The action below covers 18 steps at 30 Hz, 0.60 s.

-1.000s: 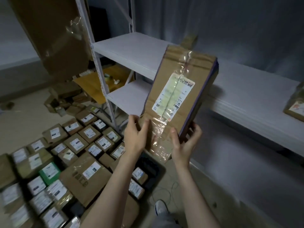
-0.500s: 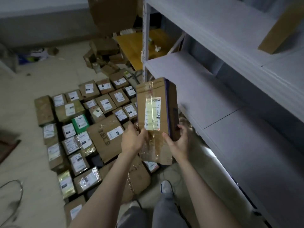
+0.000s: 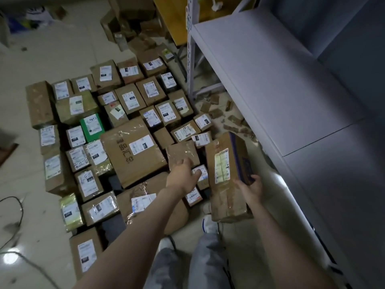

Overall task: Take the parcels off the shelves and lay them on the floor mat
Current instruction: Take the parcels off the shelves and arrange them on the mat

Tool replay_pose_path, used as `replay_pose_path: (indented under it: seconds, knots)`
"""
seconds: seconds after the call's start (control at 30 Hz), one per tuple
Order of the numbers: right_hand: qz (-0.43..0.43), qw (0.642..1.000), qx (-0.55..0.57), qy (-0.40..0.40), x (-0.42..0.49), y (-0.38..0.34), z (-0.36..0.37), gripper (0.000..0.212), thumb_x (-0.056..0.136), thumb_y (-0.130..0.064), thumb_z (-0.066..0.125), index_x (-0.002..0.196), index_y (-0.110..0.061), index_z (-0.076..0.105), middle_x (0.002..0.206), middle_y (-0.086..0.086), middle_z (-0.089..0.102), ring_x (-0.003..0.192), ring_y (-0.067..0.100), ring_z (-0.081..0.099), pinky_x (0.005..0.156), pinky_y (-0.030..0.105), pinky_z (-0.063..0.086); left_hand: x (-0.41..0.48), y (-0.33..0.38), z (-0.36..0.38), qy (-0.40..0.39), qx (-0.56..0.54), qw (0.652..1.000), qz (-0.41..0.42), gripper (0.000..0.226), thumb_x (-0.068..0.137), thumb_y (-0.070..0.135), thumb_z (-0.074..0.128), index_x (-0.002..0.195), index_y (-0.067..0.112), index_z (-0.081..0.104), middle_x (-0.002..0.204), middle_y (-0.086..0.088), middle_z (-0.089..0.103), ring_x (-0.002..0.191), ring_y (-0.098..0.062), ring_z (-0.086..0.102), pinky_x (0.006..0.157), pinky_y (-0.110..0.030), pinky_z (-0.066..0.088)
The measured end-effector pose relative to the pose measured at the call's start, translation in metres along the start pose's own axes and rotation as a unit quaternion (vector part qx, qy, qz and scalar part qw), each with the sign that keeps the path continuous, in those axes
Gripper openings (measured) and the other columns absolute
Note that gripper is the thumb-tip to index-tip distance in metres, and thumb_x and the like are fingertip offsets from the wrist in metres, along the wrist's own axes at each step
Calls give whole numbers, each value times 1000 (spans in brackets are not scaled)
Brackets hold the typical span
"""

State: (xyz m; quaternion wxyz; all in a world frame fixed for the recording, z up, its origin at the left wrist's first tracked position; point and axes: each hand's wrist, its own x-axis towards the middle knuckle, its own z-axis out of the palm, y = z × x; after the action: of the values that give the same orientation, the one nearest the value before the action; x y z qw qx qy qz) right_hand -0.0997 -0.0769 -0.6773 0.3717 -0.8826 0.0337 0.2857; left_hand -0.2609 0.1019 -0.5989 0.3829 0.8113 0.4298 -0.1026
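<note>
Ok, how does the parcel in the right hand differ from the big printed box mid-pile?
The held parcel is long and narrow; the big printed box is broad and squarish. The held parcel is tilted in the right hand; the big printed box lies flat in the pile. The held parcel's label looks yellowish, the big printed box's white. Both are taped brown cardboard.

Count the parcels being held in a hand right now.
1: the tall taped parcel, held in the right hand beside the shelf. The left hand hovers open over the floor parcels, gripping none.
</note>
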Motion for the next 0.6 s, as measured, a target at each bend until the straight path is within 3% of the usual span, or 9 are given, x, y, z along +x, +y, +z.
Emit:
replay_pose_path:
  seconds: [0.07, 0.2, 0.4, 0.6]
  knots:
    - [22, 999, -32, 14, 26, 14, 1, 78, 69, -38, 88, 130, -9, 47, 126, 14, 59, 104, 32, 61, 88, 40, 52, 21, -7, 14, -8, 7, 1000, -17, 45, 96, 38, 51, 130, 9, 49, 135, -13, 48, 122, -33, 47, 95, -42, 46]
    - [54, 997, -44, 27, 74, 34, 10, 78, 74, -43, 84, 133, -10, 46, 133, 16, 56, 110, 35, 59, 85, 38, 48, 63, -24, 36, -25, 44, 998, -37, 48, 97, 39, 50, 134, 8, 48, 138, -14, 47, 125, -34, 46, 98, -44, 46]
    - [87, 996, -29, -22, 136, 52, 32, 75, 75, -41, 83, 133, -11, 45, 130, 11, 55, 112, 32, 56, 89, 40, 48, 111, -44, 66, -13, 55, 997, -50, 47, 96, 40, 51, 132, 11, 49, 135, -12, 50, 122, -31, 50, 97, -43, 47]
    - [90, 991, -16, -101, 199, 74, 48, 46, 77, -26, 83, 111, -2, 64, 116, 16, 65, 98, 29, 59, 68, 30, 46, 152, -58, 113, -23, 75, 996, -45, 44, 98, 38, 50, 130, 8, 48, 133, -16, 50, 126, -33, 44, 98, -43, 44]
